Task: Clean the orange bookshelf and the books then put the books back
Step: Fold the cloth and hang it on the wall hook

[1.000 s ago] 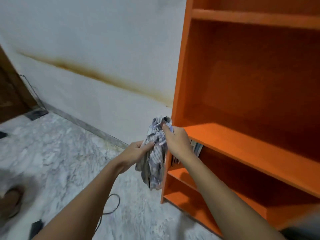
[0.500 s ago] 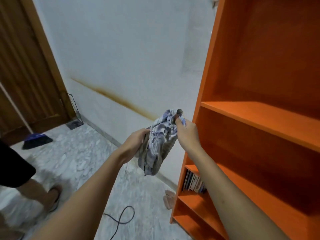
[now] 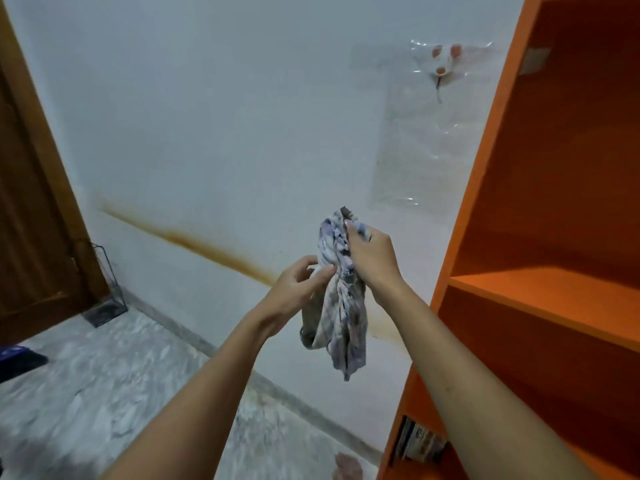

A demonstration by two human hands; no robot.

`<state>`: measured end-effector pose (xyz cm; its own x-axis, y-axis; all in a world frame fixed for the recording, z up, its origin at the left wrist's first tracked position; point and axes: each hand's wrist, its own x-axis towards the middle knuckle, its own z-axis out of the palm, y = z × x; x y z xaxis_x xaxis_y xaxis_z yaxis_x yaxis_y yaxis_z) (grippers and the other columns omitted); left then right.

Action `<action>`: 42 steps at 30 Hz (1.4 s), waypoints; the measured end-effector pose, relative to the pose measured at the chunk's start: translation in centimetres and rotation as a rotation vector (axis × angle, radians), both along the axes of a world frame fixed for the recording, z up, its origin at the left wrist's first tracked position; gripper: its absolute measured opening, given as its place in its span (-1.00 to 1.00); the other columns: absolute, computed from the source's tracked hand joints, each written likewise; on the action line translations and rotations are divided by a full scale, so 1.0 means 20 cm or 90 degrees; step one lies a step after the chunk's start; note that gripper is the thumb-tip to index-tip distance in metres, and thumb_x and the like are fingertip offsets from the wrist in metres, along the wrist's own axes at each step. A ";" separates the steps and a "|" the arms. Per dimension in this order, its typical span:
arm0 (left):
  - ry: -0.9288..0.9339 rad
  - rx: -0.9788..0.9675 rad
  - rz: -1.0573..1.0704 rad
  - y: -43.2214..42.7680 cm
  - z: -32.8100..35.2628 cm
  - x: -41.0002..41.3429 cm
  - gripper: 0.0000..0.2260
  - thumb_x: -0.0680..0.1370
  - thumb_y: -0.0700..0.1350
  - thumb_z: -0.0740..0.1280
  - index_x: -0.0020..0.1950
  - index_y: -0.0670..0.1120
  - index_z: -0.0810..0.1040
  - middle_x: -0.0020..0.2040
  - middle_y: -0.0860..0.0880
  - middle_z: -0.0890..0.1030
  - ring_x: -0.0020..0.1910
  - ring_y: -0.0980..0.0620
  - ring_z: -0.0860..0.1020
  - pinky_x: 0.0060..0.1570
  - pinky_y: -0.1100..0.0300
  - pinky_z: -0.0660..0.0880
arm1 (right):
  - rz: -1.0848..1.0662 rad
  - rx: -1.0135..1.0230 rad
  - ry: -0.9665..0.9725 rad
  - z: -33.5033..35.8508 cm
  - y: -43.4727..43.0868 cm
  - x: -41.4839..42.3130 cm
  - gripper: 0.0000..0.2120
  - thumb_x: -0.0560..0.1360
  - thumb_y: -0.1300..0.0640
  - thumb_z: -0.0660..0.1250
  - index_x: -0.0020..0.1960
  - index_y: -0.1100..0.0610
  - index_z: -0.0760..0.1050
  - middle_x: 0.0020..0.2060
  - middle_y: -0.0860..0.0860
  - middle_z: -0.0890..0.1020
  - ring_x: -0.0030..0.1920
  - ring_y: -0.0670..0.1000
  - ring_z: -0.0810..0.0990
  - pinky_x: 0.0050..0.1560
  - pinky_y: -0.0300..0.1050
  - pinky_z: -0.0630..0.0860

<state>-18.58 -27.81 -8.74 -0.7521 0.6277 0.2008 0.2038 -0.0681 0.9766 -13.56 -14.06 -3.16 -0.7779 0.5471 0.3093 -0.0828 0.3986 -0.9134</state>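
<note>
Surroundings: a white painted wall [image 3: 225, 116] is running behind the hands and carrying a long brown stain [image 3: 194, 242]; a clear plastic sheet [image 3: 426, 150] is hanging on it below a small white hook [image 3: 441, 69]; a brown wooden door [image 3: 31, 202] is standing at the left, with a thin black wire rack [image 3: 107, 296] at its foot; a grey marbled floor [image 3: 86, 375] is lying below.
In the way: the right forearm is crossing in front of the bookshelf's lower side panel and is hiding part of the books.
Count: two hands; one cloth; one bookshelf; one short row of books, too blurred to count singly.
Right hand [image 3: 372, 258]: is gripping the upper end of the crumpled blue-and-white patterned cloth [image 3: 341, 313], fingers curled round it.
Left hand [image 3: 294, 292]: is pinching the cloth lower down between thumb and fingertips.
Cloth: is hanging in the air between the hands, just left of the bookshelf's front edge.
Bookshelf: the tall orange wooden bookshelf [image 3: 485, 168] is standing at the right, against the wall.
Books [image 3: 419, 441]: are standing upright in a lower compartment, at its left end.
</note>
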 end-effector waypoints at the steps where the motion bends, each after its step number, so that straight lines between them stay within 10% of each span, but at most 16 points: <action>1: 0.013 -0.004 0.001 0.00 0.03 -0.05 -0.89 0.60 0.01 0.32 0.03 0.02 0.59 -0.05 0.04 0.69 -0.10 0.08 0.62 -0.10 0.19 0.50 | -0.011 -0.013 -0.007 0.01 -0.01 -0.04 -0.55 0.61 -0.05 0.22 -0.11 0.37 0.46 -0.27 0.32 0.48 -0.28 -0.03 0.40 -0.25 -0.11 0.30; 7: 0.033 0.020 -0.022 0.05 0.18 -0.34 -0.81 0.65 -0.01 0.23 -0.08 -0.02 0.57 -0.17 0.02 0.63 -0.17 0.04 0.56 -0.07 0.07 0.45 | -0.098 -0.096 -0.055 0.10 0.00 -0.21 -0.50 0.59 -0.30 0.05 -0.22 0.09 0.42 -0.32 -0.01 0.50 -0.33 -0.01 0.46 -0.28 -0.11 0.33; 14: -0.213 0.150 -0.044 0.16 0.26 -0.42 -0.83 0.65 -0.08 0.23 0.04 -0.16 0.54 -0.11 -0.14 0.64 -0.19 -0.05 0.61 -0.26 0.16 0.54 | -0.220 -0.192 -0.056 0.02 0.07 -0.27 -0.61 0.62 -0.17 0.08 -0.04 0.15 0.41 -0.09 0.11 0.43 -0.21 0.04 0.40 -0.33 -0.21 0.32; 18: -0.354 0.221 -0.014 0.21 0.32 -0.44 -0.74 0.60 -0.17 0.27 0.26 -0.22 0.55 -0.03 -0.15 0.65 -0.17 -0.06 0.66 -0.20 0.10 0.60 | -0.326 -0.018 0.106 -0.03 -0.03 -0.20 -0.78 0.59 -0.12 0.21 0.07 0.03 0.40 -0.01 -0.04 0.46 -0.16 -0.15 0.45 -0.10 -0.12 0.33; 22: -0.421 0.230 -0.016 0.25 0.38 -0.43 -0.76 0.64 -0.17 0.15 0.15 -0.23 0.55 -0.20 -0.13 0.61 -0.30 -0.04 0.63 -0.34 0.14 0.61 | -0.155 0.094 0.121 -0.11 -0.11 -0.17 -0.78 0.50 -0.17 0.34 0.02 -0.06 0.52 -0.12 -0.15 0.62 -0.13 -0.19 0.58 -0.10 -0.23 0.50; 29: -0.304 0.098 0.064 0.25 0.44 -0.45 -0.87 0.53 -0.18 0.25 -0.19 -0.19 0.51 -0.44 -0.07 0.50 -0.57 0.02 0.41 -0.50 0.27 0.34 | -0.165 0.167 0.059 -0.06 0.08 -0.22 -0.85 0.58 0.11 0.31 0.04 0.08 0.65 -0.08 -0.02 0.65 -0.04 -0.05 0.58 0.00 -0.17 0.47; 36: 0.022 -0.115 0.142 0.24 0.46 -0.55 -0.90 0.53 -0.11 0.28 -0.12 -0.10 0.55 -0.20 -0.05 0.49 -0.15 -0.03 0.43 -0.23 0.17 0.34 | -0.143 0.151 0.141 0.20 0.23 -0.25 -0.80 0.65 0.12 0.19 0.14 0.08 0.57 -0.02 -0.07 0.62 0.02 -0.09 0.55 -0.08 -0.48 0.39; 40: 0.072 -0.113 -0.063 0.25 0.44 -0.56 -0.47 0.41 0.01 0.38 0.39 0.11 0.40 0.31 0.04 0.45 0.27 0.03 0.47 0.17 0.09 0.44 | -0.031 0.127 0.129 0.31 0.28 -0.27 -0.77 0.64 0.08 0.22 0.18 0.12 0.59 0.05 -0.07 0.66 0.09 -0.11 0.60 0.11 -0.32 0.48; 42: 0.106 -0.093 -0.155 0.27 0.44 -0.55 -0.59 0.49 -0.09 0.36 0.34 0.08 0.48 0.26 0.06 0.57 0.22 0.09 0.51 0.14 0.15 0.43 | 0.021 0.134 0.112 0.34 0.28 -0.28 -0.78 0.63 0.08 0.24 0.15 0.11 0.61 0.03 -0.08 0.67 0.07 -0.15 0.61 0.12 -0.32 0.48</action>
<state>-29.48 -22.33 0.03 -0.5411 0.8162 0.2024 0.3558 0.0041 0.9345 -19.10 -8.38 3.64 -0.7189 0.4314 0.5450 -0.2487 0.5725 -0.7813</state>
